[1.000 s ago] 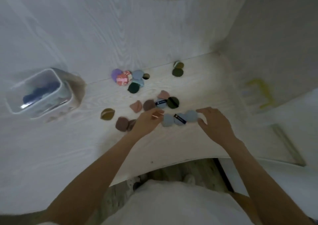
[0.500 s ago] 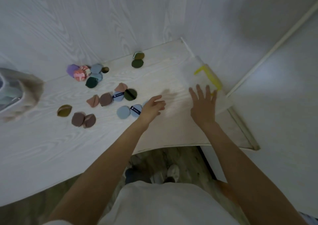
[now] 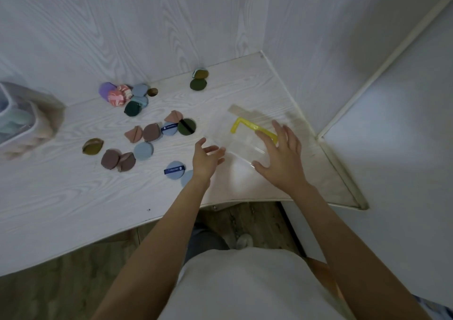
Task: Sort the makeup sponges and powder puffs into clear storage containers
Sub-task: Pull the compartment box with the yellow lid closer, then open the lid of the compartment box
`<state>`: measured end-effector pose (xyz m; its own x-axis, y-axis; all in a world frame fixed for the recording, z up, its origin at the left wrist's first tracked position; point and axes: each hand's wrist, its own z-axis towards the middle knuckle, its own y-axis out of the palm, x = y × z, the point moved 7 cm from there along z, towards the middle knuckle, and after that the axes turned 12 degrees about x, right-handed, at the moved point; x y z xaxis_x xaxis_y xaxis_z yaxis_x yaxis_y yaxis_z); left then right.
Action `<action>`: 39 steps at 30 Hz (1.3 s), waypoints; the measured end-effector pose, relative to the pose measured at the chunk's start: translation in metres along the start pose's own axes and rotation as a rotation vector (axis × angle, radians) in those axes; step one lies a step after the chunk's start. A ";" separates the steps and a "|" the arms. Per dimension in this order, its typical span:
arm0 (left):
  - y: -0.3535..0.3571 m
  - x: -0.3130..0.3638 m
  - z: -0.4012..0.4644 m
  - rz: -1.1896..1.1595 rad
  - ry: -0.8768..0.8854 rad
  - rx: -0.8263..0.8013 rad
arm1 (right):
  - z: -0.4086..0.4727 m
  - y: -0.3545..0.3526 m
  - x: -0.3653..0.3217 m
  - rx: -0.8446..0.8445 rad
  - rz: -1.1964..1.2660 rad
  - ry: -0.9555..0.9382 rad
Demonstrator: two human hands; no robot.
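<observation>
Now both hands have left the scattered puffs point(image 3: 147, 133): the right hand point(image 3: 282, 158) lies spread on the clear container point(image 3: 245, 140) with the yellow latch, the left hand point(image 3: 206, 159) open beside it, so filling this box looks next.

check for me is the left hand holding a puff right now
No, the left hand is open and empty, fingers spread, reaching toward the clear container, with the nearest blue puff lying on the table beside it.

Both hands flank a clear container point(image 3: 241, 140) with a yellow clip point(image 3: 252, 126), right of centre. The left hand point(image 3: 205, 161) and right hand point(image 3: 282, 159) spread open. Puffs point(image 3: 147, 133) lie scattered at centre left.
</observation>
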<state>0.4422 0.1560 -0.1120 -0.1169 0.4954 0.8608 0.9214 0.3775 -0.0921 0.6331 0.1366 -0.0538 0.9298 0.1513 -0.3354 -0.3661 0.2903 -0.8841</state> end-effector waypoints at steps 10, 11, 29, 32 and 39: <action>0.011 -0.001 0.006 -0.029 -0.123 0.016 | -0.001 0.029 0.002 -0.282 -0.205 0.063; 0.011 -0.001 0.009 -0.039 -0.129 0.038 | 0.000 0.029 0.003 -0.302 -0.169 0.067; 0.026 0.035 -0.026 1.002 0.562 -0.139 | -0.009 0.021 0.003 -0.085 0.525 0.499; 0.030 0.038 -0.018 0.811 0.515 -0.175 | 0.006 0.017 0.001 -0.002 0.391 0.265; 0.010 0.064 0.006 0.769 0.791 -0.074 | 0.037 0.034 0.007 -0.318 -0.092 -0.194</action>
<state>0.4413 0.1964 -0.0609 0.7421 -0.0720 0.6664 0.6697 0.1222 -0.7325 0.6256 0.1821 -0.0742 0.9229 0.3232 -0.2093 -0.2237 0.0076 -0.9746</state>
